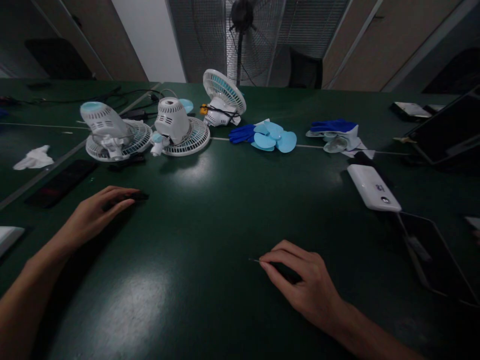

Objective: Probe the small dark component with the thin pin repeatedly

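My left hand (101, 212) rests low over the dark green table (180, 220), its fingers closed on a small black object (140, 196) whose kind I cannot make out. Toward the front right, my right hand (300, 275) pinches a thin, short metal piece (253, 260) between thumb and fingertips; its tip points left and the rest is hidden in the hand. Beyond the left hand, two white fan heads (108, 131) (176, 125) lie grille down. A third white fan (224, 97) stands tilted behind them. Light blue fan blades (274, 137) lie at the middle back.
Blue gloves (242, 133) lie beside the blades, and a blue-and-white glove pair (335, 134) is farther right. A white power bank (374, 187) and a dark phone (437, 255) are at the right. Crumpled tissue (34, 158) and a black flat device (62, 183) sit left. A large fan (242, 15) stands behind.
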Demonstrator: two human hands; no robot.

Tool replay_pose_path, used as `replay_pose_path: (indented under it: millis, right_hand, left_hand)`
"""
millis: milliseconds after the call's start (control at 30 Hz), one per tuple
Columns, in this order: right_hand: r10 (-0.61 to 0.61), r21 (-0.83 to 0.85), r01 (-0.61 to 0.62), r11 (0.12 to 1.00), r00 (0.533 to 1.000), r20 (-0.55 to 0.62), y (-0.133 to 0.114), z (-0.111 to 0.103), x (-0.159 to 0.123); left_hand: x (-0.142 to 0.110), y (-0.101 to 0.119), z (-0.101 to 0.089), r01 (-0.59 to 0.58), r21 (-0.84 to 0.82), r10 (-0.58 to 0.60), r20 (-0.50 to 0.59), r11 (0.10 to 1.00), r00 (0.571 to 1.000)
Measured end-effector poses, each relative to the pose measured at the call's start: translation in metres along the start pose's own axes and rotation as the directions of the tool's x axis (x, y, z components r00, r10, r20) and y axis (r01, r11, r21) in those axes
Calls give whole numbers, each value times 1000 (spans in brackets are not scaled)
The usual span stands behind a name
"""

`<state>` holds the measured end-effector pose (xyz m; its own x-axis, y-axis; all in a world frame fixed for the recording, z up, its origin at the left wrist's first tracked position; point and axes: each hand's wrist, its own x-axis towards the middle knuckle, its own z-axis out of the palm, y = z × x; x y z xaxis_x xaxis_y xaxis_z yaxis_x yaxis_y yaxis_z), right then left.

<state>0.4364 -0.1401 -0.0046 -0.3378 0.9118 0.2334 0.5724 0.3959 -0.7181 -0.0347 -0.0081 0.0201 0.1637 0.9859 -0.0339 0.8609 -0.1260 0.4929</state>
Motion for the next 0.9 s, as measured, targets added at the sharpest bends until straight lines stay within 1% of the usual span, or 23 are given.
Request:
replay_pose_path:
  millis: [67, 133, 300, 400, 533, 600, 733, 800, 900]
  right_hand:
    - [3, 8, -3, 1000, 1000, 3, 0, 0, 0]
    - [5, 16, -6, 1000, 1000, 9, 0, 0, 0]
    - [3, 19, -3, 1000, 1000, 9, 0, 0, 0]
    - [0, 22, 0, 1000, 1000, 6, -1, -1, 1]
    - [-4, 24, 4, 1000, 1000, 0, -2, -1, 1]
    - [1, 25, -1, 1000, 1000, 1, -2, -1, 1]
    - [1, 30, -1, 1000, 1000, -6, -1, 0, 1]
    - [5, 25, -5, 1000, 1000, -4, 0, 0, 1]
    - [8, 18, -8, 1000, 1000, 2, 0, 0, 1]
  left_hand:
    - [-3, -7, -4, -5, -12, 5, 11, 1000, 1000]
    - [-5, -16, -8, 4, 19, -4, 11, 1000, 1000]
    - [-6, -34, -10, -37, 60, 39, -37, 998, 999]
    - [-6, -35, -9, -38, 75, 42, -47, 996, 998]
    - [-6, -26, -8, -28, 104, 31, -33, 994, 999]
    - [-7, -25, -9, -31, 122, 34, -21, 992, 999]
    - [-5, -40, -12, -1, 135, 2, -6, 991, 1000]
    - [-3, -47, -14, 1, 111, 3, -31, 994, 1000]
    - [-1, -45, -14, -42, 79, 54, -156, 996, 986]
